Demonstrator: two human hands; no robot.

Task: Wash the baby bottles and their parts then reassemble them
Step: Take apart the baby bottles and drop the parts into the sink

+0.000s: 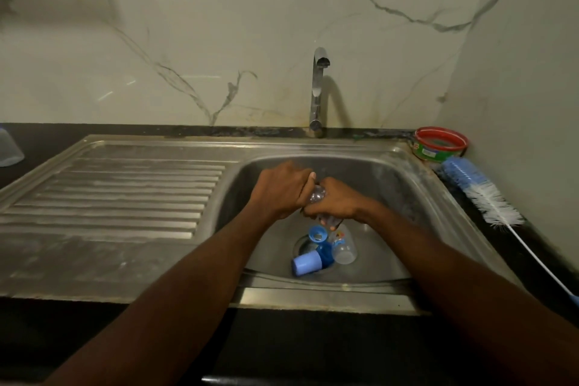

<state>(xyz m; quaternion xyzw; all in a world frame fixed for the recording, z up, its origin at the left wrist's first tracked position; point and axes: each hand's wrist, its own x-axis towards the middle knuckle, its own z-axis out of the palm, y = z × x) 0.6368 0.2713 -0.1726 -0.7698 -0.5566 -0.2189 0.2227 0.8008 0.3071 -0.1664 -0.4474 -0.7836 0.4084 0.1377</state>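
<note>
Over the sink (391, 166) basin, left of the faucet (318, 88) line: left hand (279, 189) curled round a clear bottle (317, 194); right hand (336, 202) gripping its lower body. Below them, at the drain: blue cap (307, 263), blue ring (317, 233), second clear bottle (343, 247). Right of the sink: bottle brush (482, 191), red-rimmed tub (440, 144).

Sink (391, 172): brushed stainless steel, dull sheen, water-stained; ribbed drainboard (119, 197) same metal, scuffed and streaky; tap (317, 91): polished chrome, mirror-bright; wall (219, 41): glossy marble-look panels, grey veins, reflecting lights; bench (501, 235): dark, matt; clear bottle (318, 194) in hands: transparent plastic, wet shine; blue cap (306, 264) and blue ring (317, 233) in basin: smooth opaque plastic; bottle brush (488, 197): white bristles, blue sponge head, thin wire stem; tub (440, 144): glossy plastic, red rim.
</note>
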